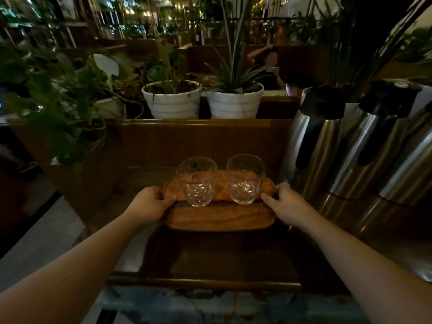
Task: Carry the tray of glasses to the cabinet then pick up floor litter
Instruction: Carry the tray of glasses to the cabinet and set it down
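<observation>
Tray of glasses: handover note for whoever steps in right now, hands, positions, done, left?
Left hand: gripping the left end of the wooden tray.
Right hand: gripping the right end.
Two empty glasses stand upright on the tray's far half.
Tray is over the dark wooden cabinet top, beside the steel thermos jugs; cannot tell if it has touched down.
Done: carry, nearly.
Left: release the tray, then pick up floor litter, none in view.

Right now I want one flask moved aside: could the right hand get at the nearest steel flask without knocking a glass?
Probably yes. The right hand holds the tray end beside the nearest steel flask; both glasses, including the right glass, stand on its other side. It must release its grip first.
</observation>
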